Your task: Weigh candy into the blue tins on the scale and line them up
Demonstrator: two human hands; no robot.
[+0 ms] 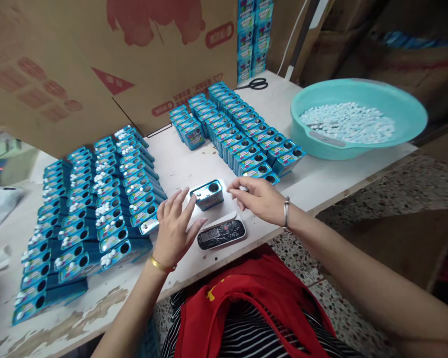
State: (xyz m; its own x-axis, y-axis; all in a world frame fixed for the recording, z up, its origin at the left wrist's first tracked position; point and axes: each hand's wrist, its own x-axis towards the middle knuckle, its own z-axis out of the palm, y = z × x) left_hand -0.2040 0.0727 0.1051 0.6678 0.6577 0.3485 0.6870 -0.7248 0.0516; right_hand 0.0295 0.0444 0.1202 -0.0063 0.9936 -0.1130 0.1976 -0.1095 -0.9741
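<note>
A small blue tin (208,200) with a round dark hole in its top stands on a digital kitchen scale (221,234). A few white candies (197,194) lie on top of the tin at its left end. My left hand (177,223) is open at the tin's left side, fingers spread, with the fingertips close to its end. To the right of the tin, my right hand (257,197) is closed in a pinch. Something pale shows between its fingers, too small to name for certain. The scale's display is lit.
Rows of blue tins (242,134) stand behind the scale; more tins (112,199), many topped with white candies, are on the left. A turquoise basin (321,149) of pale candies sits at the right table edge. Black scissors (257,83) lie near a large cardboard box (78,59).
</note>
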